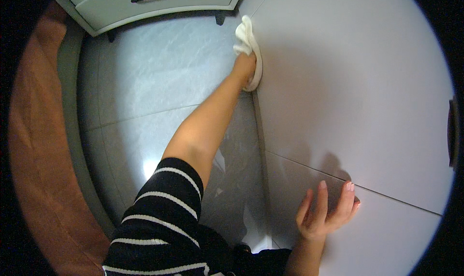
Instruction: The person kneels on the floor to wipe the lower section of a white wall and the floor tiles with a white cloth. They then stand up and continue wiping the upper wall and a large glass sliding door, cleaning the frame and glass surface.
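Note:
My left arm, in a black sleeve with white stripes, reaches far forward over the floor. At its end my left hand [247, 65] is at a folded white cloth [244, 31], held against the pale panel's [348, 77] lower edge. The cloth hides most of its fingers. Nearer to me, my right hand [326, 210] is open, its fingers spread and slightly bent, beside the pale panel near a thin seam. It holds nothing; whether the fingertips touch the panel I cannot tell.
A pale drawer unit [159, 7] with a dark handle and short dark legs stands at the far end. Along the left runs a brown-orange covering [38, 145] on a grey frame. Grey tiles [140, 73] lie between. Another dark handle [453, 133] shows at the right rim.

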Available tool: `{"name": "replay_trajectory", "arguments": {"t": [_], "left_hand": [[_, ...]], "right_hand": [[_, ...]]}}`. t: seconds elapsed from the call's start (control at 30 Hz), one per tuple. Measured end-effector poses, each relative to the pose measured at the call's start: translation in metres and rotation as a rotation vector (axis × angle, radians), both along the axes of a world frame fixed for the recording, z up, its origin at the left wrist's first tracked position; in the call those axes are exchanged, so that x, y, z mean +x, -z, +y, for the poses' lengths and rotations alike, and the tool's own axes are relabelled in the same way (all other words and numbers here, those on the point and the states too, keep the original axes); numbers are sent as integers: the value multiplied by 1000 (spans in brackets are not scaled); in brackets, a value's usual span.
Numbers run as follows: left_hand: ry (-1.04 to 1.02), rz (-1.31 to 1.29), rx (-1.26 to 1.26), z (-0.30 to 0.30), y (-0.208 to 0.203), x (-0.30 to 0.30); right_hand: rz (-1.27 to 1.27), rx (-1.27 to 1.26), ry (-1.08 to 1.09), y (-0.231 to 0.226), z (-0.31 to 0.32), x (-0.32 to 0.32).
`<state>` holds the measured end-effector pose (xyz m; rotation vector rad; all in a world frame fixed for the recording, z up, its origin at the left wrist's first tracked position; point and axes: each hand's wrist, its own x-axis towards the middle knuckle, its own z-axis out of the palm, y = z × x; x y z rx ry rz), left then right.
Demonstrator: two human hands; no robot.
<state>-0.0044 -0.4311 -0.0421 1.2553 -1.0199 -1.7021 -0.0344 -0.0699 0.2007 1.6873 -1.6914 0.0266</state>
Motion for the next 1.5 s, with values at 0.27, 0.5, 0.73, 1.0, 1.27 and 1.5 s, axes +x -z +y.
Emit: {"name": "replay_trajectory", "arguments": {"t": [0.27, 0.5, 0.73, 1.0, 1.27, 1.5], "left_hand": [[-56, 25, -519, 108, 26, -19], [-65, 260, 2, -4, 12, 2], [134, 14, -32, 75, 7, 21], [70, -83, -577, 202, 0, -9], [-112, -18, -752, 140, -124, -25], [-76, 553, -988, 185, -167, -15]], "right_hand": [[-37, -5, 14, -4, 0, 5], [23, -1, 1, 4, 5, 2], [-34, -11, -3, 10, 9, 11], [-20, 17, -12, -4, 3, -1], [-57, -76, -97, 9, 0, -8], [-201, -81, -164, 4, 6, -6]]}}
